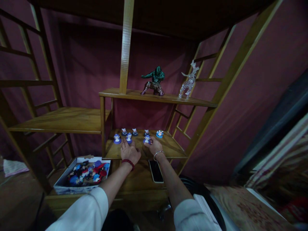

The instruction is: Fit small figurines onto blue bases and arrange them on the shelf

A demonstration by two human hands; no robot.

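Small toy figurines stand on the low wooden shelf (172, 148). My right hand (154, 147) pinches a purple-and-white figurine (146, 139) by its side, at the front of the group. My left hand (131, 152) lies with fingers stretched out just in front of another purple-and-white figurine (129, 137); whether the fingertips touch its base I cannot tell. Left of it stands a third purple figurine (117, 139). Behind them is a row of dark-based figurines (134, 132), and a blue-based figurine (159, 133) stands at the right.
A white box (59, 184) full of colourful figurines sits at the lower left. A phone (156, 171) lies below my right hand. On the upper shelf (134, 95) stand a crouching green figure (156, 80) and a clear deer figurine (189, 81). A wooden post (126, 48) rises there.
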